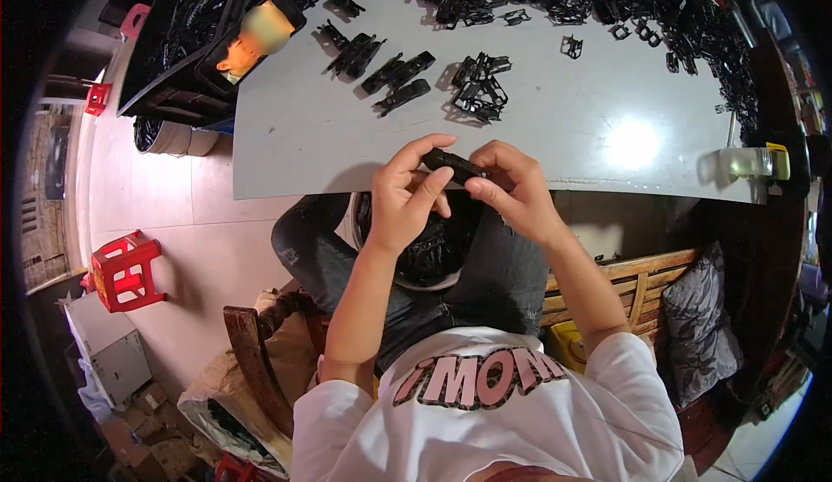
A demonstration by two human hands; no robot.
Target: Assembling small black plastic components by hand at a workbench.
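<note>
Between my two hands, just over the near edge of the white table, is a small black plastic part (pixel 453 164). My left hand (pixel 411 180) pinches its left end between thumb and fingers. Its right end is gripped by the thumb and fingertips of my right hand (pixel 511 185). Beyond my hands lie a small cluster of open-framed black plastic pieces (pixel 479 89) and, to its left, several longer black parts (pixel 399 79). Below the table edge, a bucket (pixel 431 257) of black pieces stands between my legs, partly hidden by my left hand and forearm.
Black pieces are heaped along the far side of the white table (pixel 286 157). A phone (pixel 253 38) leans against a black bin (pixel 178 92) at the left. A clear jar (pixel 747 163) stands at the right edge. A red stool (pixel 128 272) is on the floor; a wooden bench (pixel 646 287) is behind.
</note>
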